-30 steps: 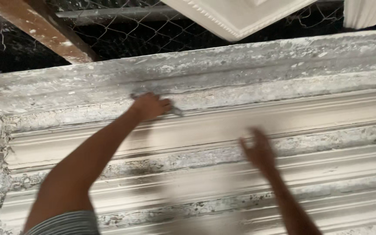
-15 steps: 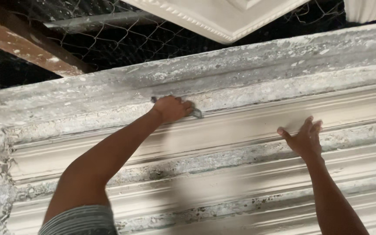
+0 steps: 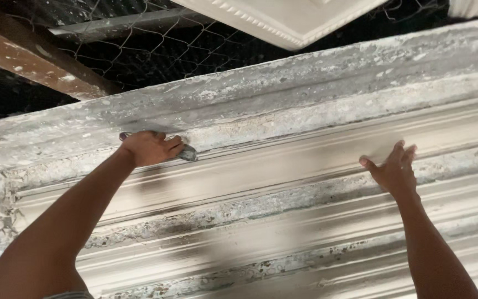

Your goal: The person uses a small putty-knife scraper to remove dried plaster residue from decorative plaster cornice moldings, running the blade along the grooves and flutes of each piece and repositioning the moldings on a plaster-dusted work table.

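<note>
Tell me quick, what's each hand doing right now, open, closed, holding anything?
Left hand: closed around a small tool held against the moulding.
Right hand: open, holding nothing, palm flat on the moulding.

Grey-white speckled plaster moulding [image 3: 283, 166]

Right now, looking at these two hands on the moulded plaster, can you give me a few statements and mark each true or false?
1. The left hand is closed around a small tool. True.
2. The right hand holds a brush. False: it is bare, fingers spread flat on the plaster moulding.
3. Wire mesh shows above the moulding. True.
4. The two hands touch each other. False: they are well apart along the moulding.
5. A wooden beam runs at upper left. True.
</note>
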